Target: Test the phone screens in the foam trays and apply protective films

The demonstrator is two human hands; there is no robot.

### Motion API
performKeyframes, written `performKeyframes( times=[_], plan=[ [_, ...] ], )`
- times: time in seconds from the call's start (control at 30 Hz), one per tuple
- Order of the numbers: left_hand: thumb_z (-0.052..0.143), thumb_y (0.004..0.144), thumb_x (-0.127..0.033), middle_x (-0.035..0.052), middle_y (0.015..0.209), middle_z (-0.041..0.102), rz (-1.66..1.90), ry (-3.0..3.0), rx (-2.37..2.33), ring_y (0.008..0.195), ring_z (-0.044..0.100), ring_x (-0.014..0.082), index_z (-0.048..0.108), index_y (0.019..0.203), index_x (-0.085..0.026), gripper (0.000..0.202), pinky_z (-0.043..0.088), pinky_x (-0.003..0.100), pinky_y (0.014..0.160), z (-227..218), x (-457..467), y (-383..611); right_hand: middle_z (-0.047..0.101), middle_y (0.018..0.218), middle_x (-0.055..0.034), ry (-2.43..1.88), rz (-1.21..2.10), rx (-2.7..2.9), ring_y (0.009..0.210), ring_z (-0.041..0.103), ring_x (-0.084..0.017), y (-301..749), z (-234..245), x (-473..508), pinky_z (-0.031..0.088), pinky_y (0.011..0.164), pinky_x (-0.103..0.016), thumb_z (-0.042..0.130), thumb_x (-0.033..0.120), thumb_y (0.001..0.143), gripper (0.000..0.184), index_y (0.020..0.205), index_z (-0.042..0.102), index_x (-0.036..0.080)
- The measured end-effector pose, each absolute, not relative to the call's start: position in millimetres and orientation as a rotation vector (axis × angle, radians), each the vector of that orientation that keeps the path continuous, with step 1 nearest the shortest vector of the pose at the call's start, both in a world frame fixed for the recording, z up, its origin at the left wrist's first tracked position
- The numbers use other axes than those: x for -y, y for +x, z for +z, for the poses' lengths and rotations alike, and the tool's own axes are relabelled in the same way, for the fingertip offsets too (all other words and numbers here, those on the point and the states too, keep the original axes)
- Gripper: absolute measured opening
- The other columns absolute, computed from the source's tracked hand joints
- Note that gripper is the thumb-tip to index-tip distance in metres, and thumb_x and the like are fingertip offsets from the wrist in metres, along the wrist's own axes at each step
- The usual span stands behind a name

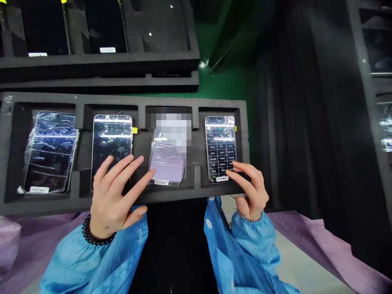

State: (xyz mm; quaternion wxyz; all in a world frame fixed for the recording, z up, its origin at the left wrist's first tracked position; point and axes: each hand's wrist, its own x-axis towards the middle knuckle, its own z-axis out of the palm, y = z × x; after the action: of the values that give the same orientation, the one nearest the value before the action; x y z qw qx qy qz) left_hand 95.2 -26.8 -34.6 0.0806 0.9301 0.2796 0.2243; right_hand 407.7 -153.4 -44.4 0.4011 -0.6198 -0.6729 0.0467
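A black foam tray point(122, 100) holds several phones in slots. My left hand point(114, 196) lies open over the tray's front edge, its fingers spread across the lower end of a dark-screened phone point(112, 141) and reaching the wrapped purple phone point(168, 165). My right hand point(249, 190) is at the tray's right front corner, fingertips touching the bottom of a lit phone point(220, 147) that shows a grid of buttons. A plastic-wrapped phone point(50, 151) lies in the leftmost slot. Neither hand grips anything.
More black foam trays point(101, 65) with phones stand stacked behind. A further tray point(376, 90) runs along the right edge. Green bench surface point(223, 77) shows between them. Purple cloth point(309, 232) lies below. I wear blue sleeves and a black bead bracelet point(90, 234).
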Motion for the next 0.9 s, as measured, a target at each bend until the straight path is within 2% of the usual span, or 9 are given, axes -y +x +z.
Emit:
performKeyframes(
  times=[0.13, 0.2, 0.33, 0.43, 0.53, 0.63, 0.73, 0.8, 0.9],
  plan=[
    [0.02, 0.102, -0.056, 0.0065, 0.164, 0.033, 0.637, 2.704, -0.914, 0.148, 0.037, 0.0354, 0.041, 0.154, -0.026, 0.064, 0.021, 0.059, 0.127, -33.5, 26.6, 95.6, 0.06, 0.136, -0.0088, -1.614, 0.236, 1.715, 0.113, 0.06, -0.029, 411.8, -34.5, 150.4, 0.051, 0.096, -0.051, 0.035, 0.043, 0.103, 0.045, 0.125, 0.07, 0.025],
    [0.017, 0.102, -0.057, 0.0069, 0.163, 0.035, 0.622, 2.624, -0.974, 0.148, 0.036, 0.0381, 0.042, 0.154, -0.026, 0.066, 0.019, 0.06, 0.127, -29.4, 23.4, 99.0, 0.059, 0.138, -0.0083, -1.682, 0.275, 1.708, 0.117, 0.058, -0.028, 413.4, -27.7, 143.2, 0.05, 0.099, -0.05, 0.036, 0.039, 0.103, 0.042, 0.12, 0.071, 0.023],
    [0.019, 0.101, -0.061, 0.0117, 0.161, 0.036, 0.671, 2.562, -1.073, 0.149, 0.029, 0.0439, 0.048, 0.15, -0.023, 0.068, 0.013, 0.07, 0.125, -15.8, 11.9, 120.2, 0.059, 0.139, -0.0075, -1.827, 0.21, 1.679, 0.121, 0.056, -0.027, 414.1, -18.8, 118.3, 0.049, 0.103, -0.049, 0.041, 0.027, 0.102, 0.034, 0.12, 0.069, 0.024],
    [0.02, 0.103, -0.058, 0.0058, 0.164, 0.031, 0.682, 2.525, -1.121, 0.153, 0.023, 0.0412, 0.046, 0.15, -0.028, 0.062, 0.008, 0.072, 0.124, -8.3, 7.1, 139.5, 0.057, 0.141, -0.0087, -1.898, 0.124, 1.672, 0.121, 0.056, -0.026, 413.6, -18.9, 101.9, 0.048, 0.106, -0.049, 0.045, 0.026, 0.101, 0.033, 0.128, 0.064, 0.024],
    [0.022, 0.104, -0.054, -0.0009, 0.167, 0.025, 0.645, 2.45, -1.142, 0.155, 0.018, 0.0372, 0.04, 0.153, -0.034, 0.056, 0.003, 0.067, 0.127, -12.1, 7.9, 147.1, 0.055, 0.142, -0.011, -1.981, 0.058, 1.664, 0.121, 0.056, -0.026, 413.0, -21.9, 97.0, 0.048, 0.106, -0.048, 0.047, 0.026, 0.101, 0.034, 0.131, 0.062, 0.022],
    [0.032, 0.103, -0.051, 0.0047, 0.167, 0.025, 0.616, 2.425, -1.159, 0.155, 0.018, 0.0385, 0.036, 0.155, -0.031, 0.056, 0.003, 0.067, 0.126, -22.7, 9.3, 144.4, 0.058, 0.139, -0.0126, -2.02, -0.042, 1.589, 0.119, 0.057, -0.026, 411.6, -24.5, 100.4, 0.05, 0.103, -0.046, 0.046, 0.025, 0.101, 0.031, 0.125, 0.066, 0.019],
    [0.031, 0.103, -0.048, 0.0115, 0.159, 0.039, 0.623, 2.391, -1.23, 0.154, 0.021, 0.0381, 0.03, 0.158, -0.025, 0.059, 0.007, 0.068, 0.124, -26.9, 9.4, 142.4, 0.061, 0.135, -0.0121, -2.051, -0.135, 1.52, 0.116, 0.059, -0.026, 409.9, -25.3, 103.8, 0.051, 0.099, -0.046, 0.047, 0.023, 0.1, 0.029, 0.116, 0.071, 0.019],
    [0.028, 0.104, -0.045, 0.0121, 0.155, 0.045, 0.601, 2.419, -1.225, 0.154, 0.022, 0.0369, 0.035, 0.156, -0.023, 0.057, 0.007, 0.068, 0.125, -24.6, 10.6, 141.7, 0.062, 0.134, -0.012, -2.06, -0.146, 1.513, 0.115, 0.059, -0.026, 409.2, -25.4, 104.6, 0.052, 0.099, -0.046, 0.047, 0.023, 0.1, 0.029, 0.113, 0.073, 0.019],
    [0.028, 0.105, -0.04, 0.0071, 0.156, 0.045, 0.651, 2.525, -1.161, 0.154, 0.023, 0.036, 0.053, 0.144, -0.029, 0.048, 0.004, 0.069, 0.125, -19.7, 16.7, 133.7, 0.061, 0.134, -0.0126, -2.033, -0.122, 1.533, 0.115, 0.059, -0.025, 409.4, -25.4, 104.6, 0.051, 0.099, -0.045, 0.048, 0.022, 0.1, 0.028, 0.113, 0.073, 0.018]
  ],
)
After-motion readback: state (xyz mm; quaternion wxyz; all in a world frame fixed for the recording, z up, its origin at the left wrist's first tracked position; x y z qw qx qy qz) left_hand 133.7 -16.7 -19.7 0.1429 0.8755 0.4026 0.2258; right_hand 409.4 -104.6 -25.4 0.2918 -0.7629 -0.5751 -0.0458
